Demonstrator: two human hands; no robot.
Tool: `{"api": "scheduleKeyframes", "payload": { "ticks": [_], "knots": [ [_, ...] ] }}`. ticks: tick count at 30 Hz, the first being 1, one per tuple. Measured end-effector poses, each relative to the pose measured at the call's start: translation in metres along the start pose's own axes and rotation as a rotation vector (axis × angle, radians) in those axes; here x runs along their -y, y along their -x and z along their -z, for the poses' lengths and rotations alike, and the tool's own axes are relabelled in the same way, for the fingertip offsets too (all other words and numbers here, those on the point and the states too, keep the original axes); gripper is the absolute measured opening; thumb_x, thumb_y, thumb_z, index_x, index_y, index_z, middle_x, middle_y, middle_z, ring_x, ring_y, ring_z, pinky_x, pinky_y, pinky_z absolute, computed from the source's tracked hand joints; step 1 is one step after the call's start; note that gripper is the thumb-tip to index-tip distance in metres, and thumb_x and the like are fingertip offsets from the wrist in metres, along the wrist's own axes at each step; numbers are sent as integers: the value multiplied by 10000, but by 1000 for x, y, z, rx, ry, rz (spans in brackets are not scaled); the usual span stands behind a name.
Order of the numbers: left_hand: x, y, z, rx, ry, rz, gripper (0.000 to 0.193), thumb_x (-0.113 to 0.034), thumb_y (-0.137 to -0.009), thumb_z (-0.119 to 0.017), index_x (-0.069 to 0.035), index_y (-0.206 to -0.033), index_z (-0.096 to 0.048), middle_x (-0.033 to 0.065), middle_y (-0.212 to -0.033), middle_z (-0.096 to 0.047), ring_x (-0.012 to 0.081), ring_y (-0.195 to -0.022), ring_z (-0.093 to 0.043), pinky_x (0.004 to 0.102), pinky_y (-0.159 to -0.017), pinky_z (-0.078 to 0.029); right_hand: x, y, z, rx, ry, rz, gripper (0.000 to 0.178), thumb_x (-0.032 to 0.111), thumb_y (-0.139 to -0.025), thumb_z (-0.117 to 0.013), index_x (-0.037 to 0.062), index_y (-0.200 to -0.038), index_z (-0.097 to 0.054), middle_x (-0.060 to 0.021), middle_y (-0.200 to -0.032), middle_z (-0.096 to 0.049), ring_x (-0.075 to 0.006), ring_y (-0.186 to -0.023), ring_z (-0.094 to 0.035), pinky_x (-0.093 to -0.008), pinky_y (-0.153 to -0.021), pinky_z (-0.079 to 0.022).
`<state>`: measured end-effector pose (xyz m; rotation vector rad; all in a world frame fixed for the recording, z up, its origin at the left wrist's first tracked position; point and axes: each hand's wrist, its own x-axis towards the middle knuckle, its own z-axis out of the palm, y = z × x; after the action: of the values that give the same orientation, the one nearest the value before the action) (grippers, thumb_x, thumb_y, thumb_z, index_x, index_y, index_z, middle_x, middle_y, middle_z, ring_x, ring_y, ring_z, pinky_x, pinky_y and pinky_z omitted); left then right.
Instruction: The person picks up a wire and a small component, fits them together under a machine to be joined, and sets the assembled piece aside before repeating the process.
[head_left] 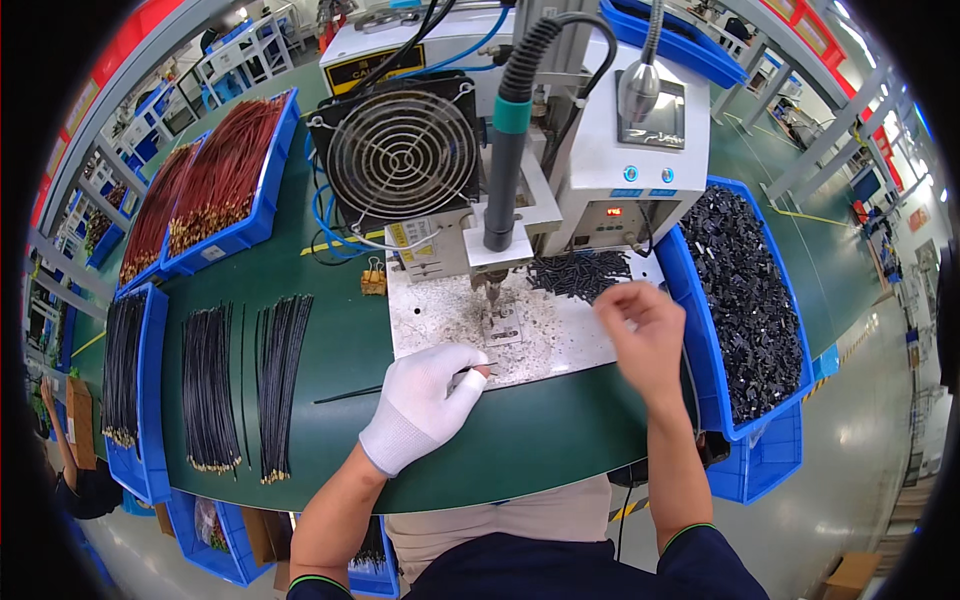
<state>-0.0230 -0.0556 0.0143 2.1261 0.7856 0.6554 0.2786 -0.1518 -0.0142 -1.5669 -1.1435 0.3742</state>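
White-gloved left hand (pixel 428 402) pinches black cable (pixel 350 395) sideways near table's front edge (pixel 510 488), tip toward right hand (pixel 643 330), whose grip is unclear.

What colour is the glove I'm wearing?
The glove is white, clearest in the head view.

Cable (pixel 350 394) in left hand (pixel 422 402); fan (pixel 402 153) beyond

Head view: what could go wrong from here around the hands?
The left hand shows a bare fingertip near the metal tip; it could get hurt if that tip is hot or comes down.

The right hand, beside the loose black pieces, might scatter some.

The thin cable might slip from the left hand's pinch.
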Motion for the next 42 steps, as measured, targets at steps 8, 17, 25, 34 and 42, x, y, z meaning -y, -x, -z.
{"api": "scheduleKeyframes", "payload": {
  "ticks": [8,17,25,34,42],
  "knots": [
    [-1,0,1,0,23,17,138,-113,-1034,-778,-1,-1105,-816,166,-914,-783,280,-753,-765,378,-717,-588,36,55,-68,231,-616,-268,178,-9,-1075,-812,-42,-1248,-837,-87,-1100,-839,-128,-976,-793,-280,-872,-647],
    [1,-1,0,-1,25,4,131,-109,-1031,-772,-5,-1099,-815,169,-919,-784,289,-756,-767,384,-717,-591,35,60,-75,240,-623,-232,177,9,-1098,-795,-41,-1266,-816,-83,-1109,-836,-116,-963,-786,-264,-812,-627],
    [4,-1,-3,-17,25,-4,140,-121,-1033,-783,-9,-1109,-819,167,-914,-782,282,-745,-759,378,-709,-586,41,59,-74,237,-556,-207,159,12,-1090,-806,-34,-1241,-828,-77,-1118,-841,-117,-963,-780,-280,-859,-637],
    [1,-1,-2,-25,12,-12,147,-133,-1032,-792,-13,-1113,-816,164,-901,-769,277,-699,-730,379,-679,-568,39,62,-77,208,-464,-173,168,27,-1079,-822,-21,-1240,-833,-67,-1123,-850,-102,-969,-770,-281,-889,-632],
    [5,0,-4,-10,-1,-47,161,-130,-1028,-809,-9,-1134,-817,169,-927,-781,284,-726,-739,380,-702,-581,36,58,-80,245,-364,-20,136,53,-1058,-840,-6,-1180,-824,-63,-1068,-823,-101,-835,-670,-271,-759,-554]
  ]
}}
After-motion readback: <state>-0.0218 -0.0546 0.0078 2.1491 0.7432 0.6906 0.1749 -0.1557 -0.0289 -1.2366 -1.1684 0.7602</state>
